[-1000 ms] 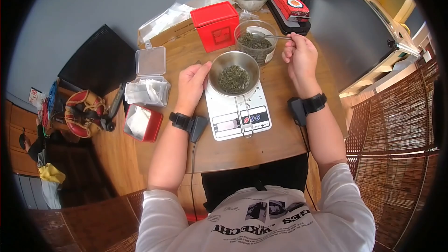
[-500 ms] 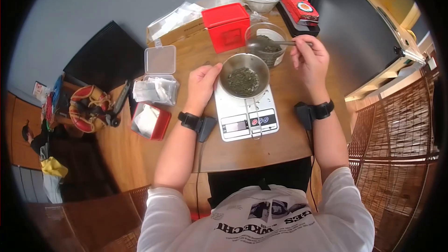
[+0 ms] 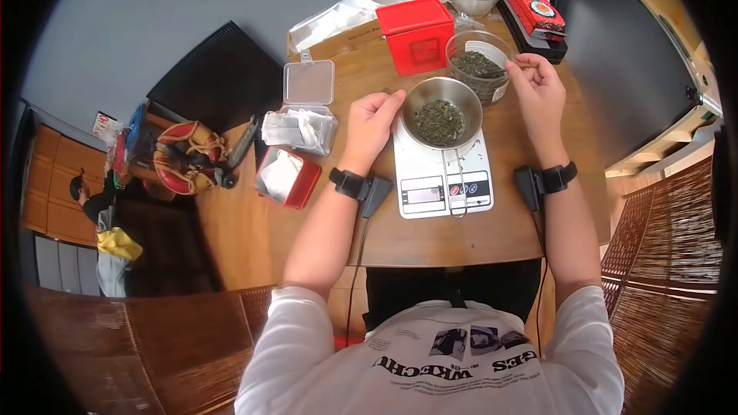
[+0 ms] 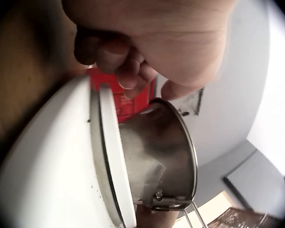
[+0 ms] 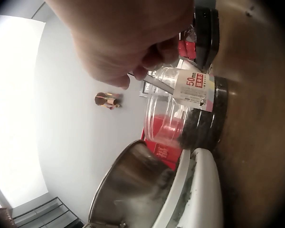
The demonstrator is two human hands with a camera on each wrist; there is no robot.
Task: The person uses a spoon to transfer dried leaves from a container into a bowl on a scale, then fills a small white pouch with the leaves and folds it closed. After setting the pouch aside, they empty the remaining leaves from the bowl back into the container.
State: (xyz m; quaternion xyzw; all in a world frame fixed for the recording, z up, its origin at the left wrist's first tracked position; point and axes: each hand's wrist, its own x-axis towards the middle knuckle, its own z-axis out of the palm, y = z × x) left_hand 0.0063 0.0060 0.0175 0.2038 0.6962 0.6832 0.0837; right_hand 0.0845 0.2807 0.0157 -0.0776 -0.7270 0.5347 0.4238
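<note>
A steel cup (image 3: 442, 90) with a wire handle stands on a white kitchen scale (image 3: 407, 160), dried green leaves (image 3: 439, 123) inside it. My left hand (image 3: 370, 124) pinches the cup's rim from the left, its thumb tip at the edge and its other fingers curled by the outer wall. Behind the cup is a clear plastic jar (image 5: 167, 119) of dark dried leaves. My right hand (image 3: 541, 94) pinches the handle of a metal spoon (image 5: 157, 84) at the jar's right side. The spoon dips into the jar, its bowl hidden.
A lidded red tin (image 3: 416, 40) stands left of the jar. Further left are an open plastic box (image 3: 327, 138) of white packets and an open red tin (image 3: 306, 187). Behind sit a bowl (image 3: 473, 4) with plastic bags and a red package (image 3: 536, 9). Another person (image 3: 104, 211) stands far left.
The spoon swung up over the jar's near edge half a second ago and is now back down in the jar. My left hand has stayed at the cup's rim. The head view has shifted.
</note>
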